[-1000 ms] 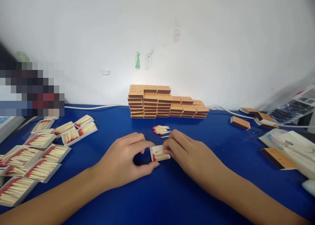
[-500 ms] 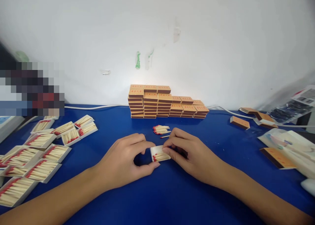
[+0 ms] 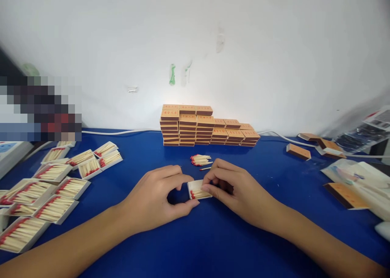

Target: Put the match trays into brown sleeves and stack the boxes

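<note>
A small white matchbox tray [image 3: 195, 185] rests on the blue table between my hands, with a few red-tipped matches [image 3: 199, 195] along its near side. My left hand [image 3: 158, 197] curves round the tray's left end, index finger at the far corner and thumb at the near edge. Over the right end, the thumb and fingers of my right hand [image 3: 227, 184] are pinched together; whatever they hold is hidden. Just beyond the tray lies a loose pile of matches [image 3: 199, 160], with a single match [image 3: 206, 166] apart from it.
Closed matchboxes [image 3: 187, 126] stand stacked against the wall. On the left lie several match-filled trays [image 3: 56, 208]. To the right are loose matchbox sleeves [image 3: 298, 151], another matchbox [image 3: 345, 196] and a plastic bag [image 3: 362, 176]. A white cable [image 3: 122, 132] runs along the wall.
The whole view has shifted very slightly. Both hands keep nearly the same pose around the tray, and the loose matches lie as before.
</note>
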{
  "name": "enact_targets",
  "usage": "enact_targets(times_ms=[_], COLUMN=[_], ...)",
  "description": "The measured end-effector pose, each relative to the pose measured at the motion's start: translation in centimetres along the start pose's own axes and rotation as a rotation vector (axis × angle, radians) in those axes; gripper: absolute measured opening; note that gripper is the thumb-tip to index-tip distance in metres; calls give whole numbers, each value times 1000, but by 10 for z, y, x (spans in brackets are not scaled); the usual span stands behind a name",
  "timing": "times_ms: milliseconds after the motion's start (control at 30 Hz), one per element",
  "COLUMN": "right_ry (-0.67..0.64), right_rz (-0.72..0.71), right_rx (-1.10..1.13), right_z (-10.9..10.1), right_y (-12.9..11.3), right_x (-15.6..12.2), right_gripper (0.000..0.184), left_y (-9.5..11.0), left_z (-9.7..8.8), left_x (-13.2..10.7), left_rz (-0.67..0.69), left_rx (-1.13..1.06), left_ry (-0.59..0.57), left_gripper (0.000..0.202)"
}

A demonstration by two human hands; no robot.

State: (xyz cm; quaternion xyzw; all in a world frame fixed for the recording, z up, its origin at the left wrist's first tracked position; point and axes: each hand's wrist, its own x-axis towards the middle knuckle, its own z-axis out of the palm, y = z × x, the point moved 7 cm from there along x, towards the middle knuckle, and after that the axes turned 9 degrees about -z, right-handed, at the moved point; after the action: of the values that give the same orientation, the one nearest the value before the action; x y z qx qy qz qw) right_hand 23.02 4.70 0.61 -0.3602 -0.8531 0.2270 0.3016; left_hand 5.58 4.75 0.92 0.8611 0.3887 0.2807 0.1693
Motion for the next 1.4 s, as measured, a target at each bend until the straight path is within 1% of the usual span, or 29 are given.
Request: enact_targets(times_ms=[100,167,200,267,400,467,600,700,833,1033,1267,1400], right_ry=[82,149,162,138,88,94,118,105,84,60,14,18], right_rz=[-7,-7,-10,-19,-11,0,20,18,33,9,-31,-18], right_rx=[-38,-130,-179,-247,-290,-302,-325,-328,-315,-340,-431,-433], right_z=[-8,-16,-18,-18,-15,-15,-16,-15,-15,-14,-13,-15], right_y=[7,16,20,26,31,31,32,32,33,30,21,20], right_x=[1,2,2,2,1,0,0,0,1,1,-1,-1], right_gripper=[11,9,10,11,9,7,16,6,7,11,8,7], left_y=[0,0,0,0,0,0,0,-1,-1,-1,-1,0], left_z=[0,0,0,0,0,0,0,0,0,0,0,0], left_x=[0,1,1,2,1,1,1,1,0,0,1,0], left_rz=[-3,-7,-10,-12,-17,-17,-10,-13,-13,-15,-16,-17], left_rx=[-2,-1,0,1,-2,-3,3,3,5,0,9,6], left_ry=[3,2,3,4,-2,-2,3,-2,1,-3,1,-6], left_gripper=[24,25,24,25,25,25,26,26,27,26,25,25])
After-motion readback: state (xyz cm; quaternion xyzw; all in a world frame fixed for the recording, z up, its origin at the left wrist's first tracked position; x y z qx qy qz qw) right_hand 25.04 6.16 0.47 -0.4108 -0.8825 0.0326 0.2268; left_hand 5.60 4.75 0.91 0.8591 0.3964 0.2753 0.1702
